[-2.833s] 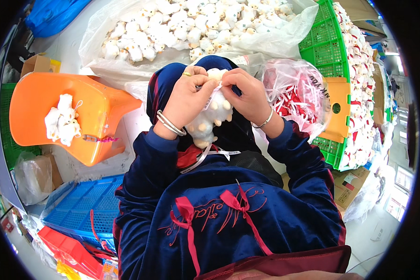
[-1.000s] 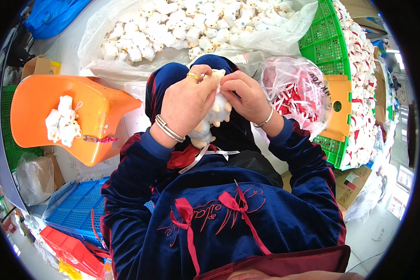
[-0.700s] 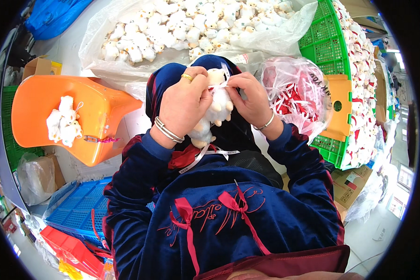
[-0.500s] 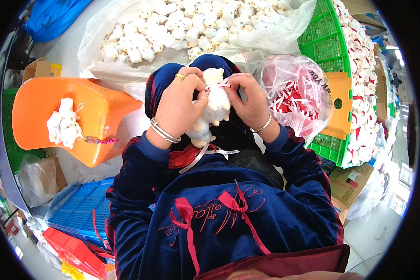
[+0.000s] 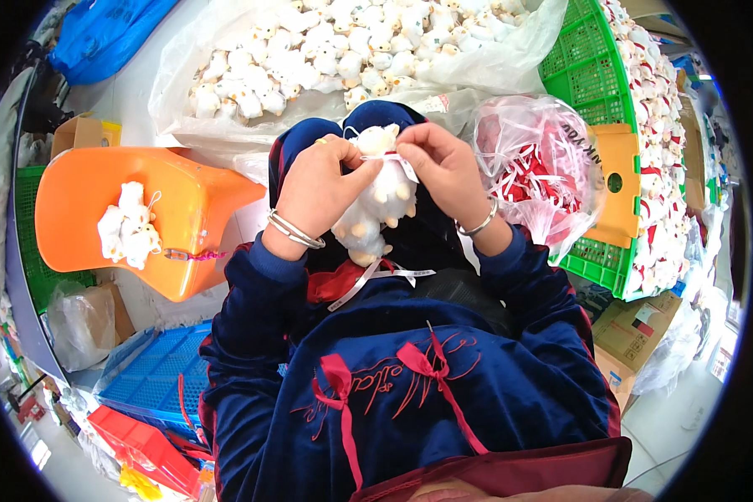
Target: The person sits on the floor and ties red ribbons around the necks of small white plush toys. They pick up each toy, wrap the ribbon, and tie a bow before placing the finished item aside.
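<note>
A small white plush animal toy sits upright over my lap, a narrow white ribbon round its neck. My left hand is closed at the toy's left side, thumb and fingertips pinched at its neck. Thumb and forefinger of my right hand pinch the ribbon at the right of the neck, with a loose end hanging beneath. Another greyish-white plush toy rests against it, lower left. Red cloth and white ribbon strips lie in my lap. My fingers partly hide the ribbon's loop.
Ahead spreads a clear plastic sheet heaped with white plush toys. An orange stool on the left holds several toys and small snips. A plastic bag of red and white ribbons stands right, beside a green crate.
My right hand has come in closer to the toy's neck, and a ribbon end now hangs below its fingers. My left hand stays by the neck. The whole view has shifted slightly.
</note>
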{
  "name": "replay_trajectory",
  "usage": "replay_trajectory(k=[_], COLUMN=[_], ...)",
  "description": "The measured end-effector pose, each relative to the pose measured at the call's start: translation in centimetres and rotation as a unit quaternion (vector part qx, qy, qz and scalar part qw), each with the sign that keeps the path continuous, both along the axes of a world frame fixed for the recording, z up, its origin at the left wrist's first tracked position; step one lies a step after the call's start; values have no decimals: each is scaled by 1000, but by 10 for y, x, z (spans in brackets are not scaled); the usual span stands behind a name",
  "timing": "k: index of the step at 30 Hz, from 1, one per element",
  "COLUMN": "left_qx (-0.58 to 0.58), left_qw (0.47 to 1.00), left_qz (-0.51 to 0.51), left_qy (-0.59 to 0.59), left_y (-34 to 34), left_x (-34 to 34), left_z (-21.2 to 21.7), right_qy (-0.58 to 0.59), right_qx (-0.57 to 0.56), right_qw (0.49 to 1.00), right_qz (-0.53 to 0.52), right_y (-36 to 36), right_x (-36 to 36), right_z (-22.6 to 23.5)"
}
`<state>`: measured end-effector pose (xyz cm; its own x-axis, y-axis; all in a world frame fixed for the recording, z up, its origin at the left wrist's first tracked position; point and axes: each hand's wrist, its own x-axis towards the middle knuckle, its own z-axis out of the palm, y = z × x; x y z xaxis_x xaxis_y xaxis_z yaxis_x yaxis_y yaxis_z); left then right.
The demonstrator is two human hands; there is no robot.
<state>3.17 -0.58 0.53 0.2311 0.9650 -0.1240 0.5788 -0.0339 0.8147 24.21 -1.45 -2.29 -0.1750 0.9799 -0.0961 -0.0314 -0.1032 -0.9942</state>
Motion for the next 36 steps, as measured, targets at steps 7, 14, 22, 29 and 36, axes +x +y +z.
replay_trajectory(k=[7, 14, 22, 29, 36], left_qx=[-82, -191, -364, -271, -238], left_qw=[995, 967, 907, 939, 933], left_qz=[-46, -80, 17, 33, 51], left_qy=[-40, -145, -212, -208, -266], left_y=[-1, -8, -23, -46, -48], left_x=[-11, -22, -23, -4, 5], left_z=[1, -6, 6, 8, 6], right_qy=[-46, -138, -25, -81, -160], right_qx=[133, 162, 82, 182, 22], right_qw=[990, 970, 986, 972, 977], right_qz=[25, 116, 141, 123, 137], right_y=[-18, -19, -28, -32, -37], right_x=[3, 11, 15, 16, 9], right_z=[-4, 12, 8, -1, 20])
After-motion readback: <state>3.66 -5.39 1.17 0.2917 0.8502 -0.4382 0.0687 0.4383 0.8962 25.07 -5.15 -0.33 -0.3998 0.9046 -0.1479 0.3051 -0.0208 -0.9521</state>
